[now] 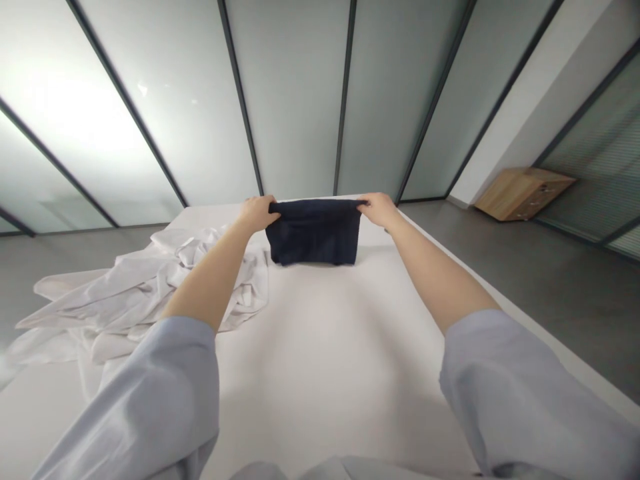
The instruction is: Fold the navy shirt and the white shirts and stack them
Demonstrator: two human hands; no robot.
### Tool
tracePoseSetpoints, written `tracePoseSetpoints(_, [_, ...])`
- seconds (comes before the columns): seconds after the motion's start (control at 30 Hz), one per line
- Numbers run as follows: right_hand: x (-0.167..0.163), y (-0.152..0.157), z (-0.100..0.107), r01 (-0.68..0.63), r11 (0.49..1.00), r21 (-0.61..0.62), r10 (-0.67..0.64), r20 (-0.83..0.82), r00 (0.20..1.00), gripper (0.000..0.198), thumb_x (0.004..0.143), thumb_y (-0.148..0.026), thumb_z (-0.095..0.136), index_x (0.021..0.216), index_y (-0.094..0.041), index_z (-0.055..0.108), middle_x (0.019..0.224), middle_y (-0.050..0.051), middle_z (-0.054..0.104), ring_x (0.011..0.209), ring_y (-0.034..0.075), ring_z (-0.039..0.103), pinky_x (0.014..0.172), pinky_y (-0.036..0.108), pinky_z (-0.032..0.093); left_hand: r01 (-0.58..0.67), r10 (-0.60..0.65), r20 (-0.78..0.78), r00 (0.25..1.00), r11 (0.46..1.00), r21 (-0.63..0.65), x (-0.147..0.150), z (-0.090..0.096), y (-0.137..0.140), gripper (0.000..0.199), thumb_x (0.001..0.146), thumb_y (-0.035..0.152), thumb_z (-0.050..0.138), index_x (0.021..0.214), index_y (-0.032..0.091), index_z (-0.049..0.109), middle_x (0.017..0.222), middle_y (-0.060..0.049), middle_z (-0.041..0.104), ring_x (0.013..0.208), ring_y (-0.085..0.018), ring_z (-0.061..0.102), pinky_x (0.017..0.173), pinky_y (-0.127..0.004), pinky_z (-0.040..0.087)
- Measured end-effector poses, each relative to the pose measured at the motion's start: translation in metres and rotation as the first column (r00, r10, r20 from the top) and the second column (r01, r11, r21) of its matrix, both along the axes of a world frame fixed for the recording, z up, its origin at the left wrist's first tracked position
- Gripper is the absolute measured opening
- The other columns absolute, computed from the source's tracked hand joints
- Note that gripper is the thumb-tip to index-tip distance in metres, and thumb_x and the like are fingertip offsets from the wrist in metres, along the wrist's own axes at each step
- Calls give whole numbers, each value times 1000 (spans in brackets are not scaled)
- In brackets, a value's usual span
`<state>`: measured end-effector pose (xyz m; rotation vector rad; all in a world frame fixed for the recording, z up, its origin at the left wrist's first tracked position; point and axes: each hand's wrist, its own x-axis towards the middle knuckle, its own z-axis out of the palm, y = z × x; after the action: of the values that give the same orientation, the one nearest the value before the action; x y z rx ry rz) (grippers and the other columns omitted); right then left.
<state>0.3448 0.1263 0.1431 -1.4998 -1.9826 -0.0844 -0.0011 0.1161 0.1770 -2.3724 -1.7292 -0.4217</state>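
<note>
With a wooden drawer cabinet (513,193) at right, navy cloth (314,233) stretches between left hand (257,213) and right hand (379,209), fingers clamping its upper corners.

Frosted panels (290,87), 12 o'clock: no legible lettering or numerals.
Wooden cabinet (517,192), 3 o'clock: no legible label.
Dark cloth (314,233), dial centre: no legible brand.

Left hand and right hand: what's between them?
Dark cloth, its top edge pinched by the left hand and the right hand; the head view shows it.
</note>
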Motion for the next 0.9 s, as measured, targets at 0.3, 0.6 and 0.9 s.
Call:
tracePoseSetpoints(0.3, [-5,-61,-72,-108,984,139,101,57,993,28,70,-8,54,90,-20,70,120,10,68,111,30,60,96,47,44,-43,44,44,998,999,-23,10,-80,-64,34,76,15,55,110,19,53,104,-10,66,108,-27,60,95,-38,40])
tracePoseSetpoints(0.6, [-2,-98,-143,-146,922,-360,200,119,973,26,69,-9,59,88,-23,69,111,7,72,97,25,67,85,34,49,24,15,164,986,972,-235,-2,-158,-98,43,71,13,59,114,19,57,112,-11,66,104,-27,62,88,-35,46])
tracePoseSetpoints(0.9, [2,-96,-166,-251,949,-193,224,-150,963,28,74,-11,56,93,-23,74,111,6,71,104,22,66,98,37,48,101,-61,271,961,985,-136,-8,-169,-97,40,69,13,59,108,14,68,112,-12,68,110,-28,59,99,-35,43])
